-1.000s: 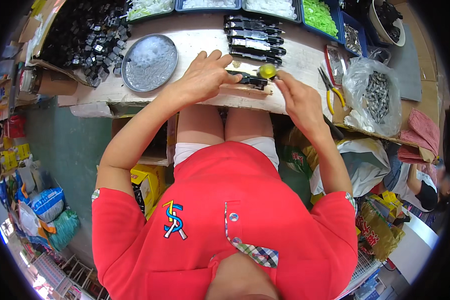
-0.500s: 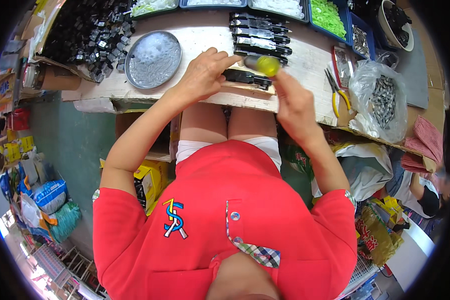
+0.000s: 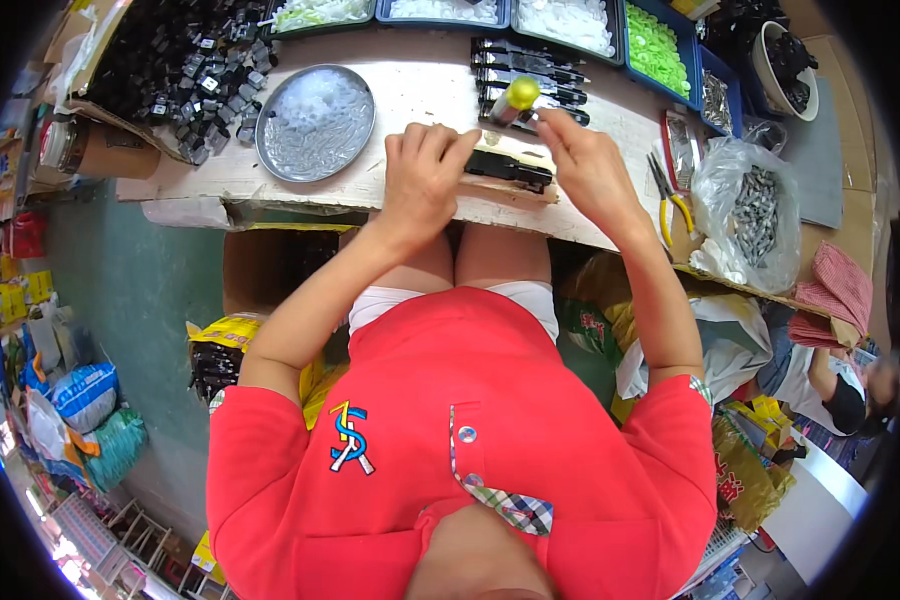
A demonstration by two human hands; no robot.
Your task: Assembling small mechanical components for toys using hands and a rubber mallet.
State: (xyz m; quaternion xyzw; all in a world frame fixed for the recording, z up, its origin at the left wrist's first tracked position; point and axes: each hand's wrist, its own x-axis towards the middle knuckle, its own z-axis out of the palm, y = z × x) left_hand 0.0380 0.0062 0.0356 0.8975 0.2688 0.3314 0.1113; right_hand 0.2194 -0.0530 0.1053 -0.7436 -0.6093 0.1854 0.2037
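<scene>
My left hand (image 3: 425, 185), fingers curled, grips the left end of a long black plastic part (image 3: 510, 171). That part lies on a pale wooden block (image 3: 530, 192) near the table's front edge. In my right hand (image 3: 592, 165) is a small hammer (image 3: 520, 95) with a rounded yellow end and a greyish head; the fingers hide most of its handle. The hammer's head is beyond the black part and apart from it. Just behind stands a row of several similar black parts (image 3: 525, 75), lying side by side. What my left fingertips cover cannot be seen.
A round metal dish (image 3: 315, 165) sits left of my hands, beside a heap of small black pieces (image 3: 195, 80). Trays of white and green pieces (image 3: 658, 50) line the back. Yellow-handled pliers (image 3: 670, 195) and a plastic bag of metal parts (image 3: 755, 215) lie at right.
The hammer has moved away from over the black part, toward the row behind it. My left hand has shifted slightly down and its fingers are more curled. The whole view has shifted slightly.
</scene>
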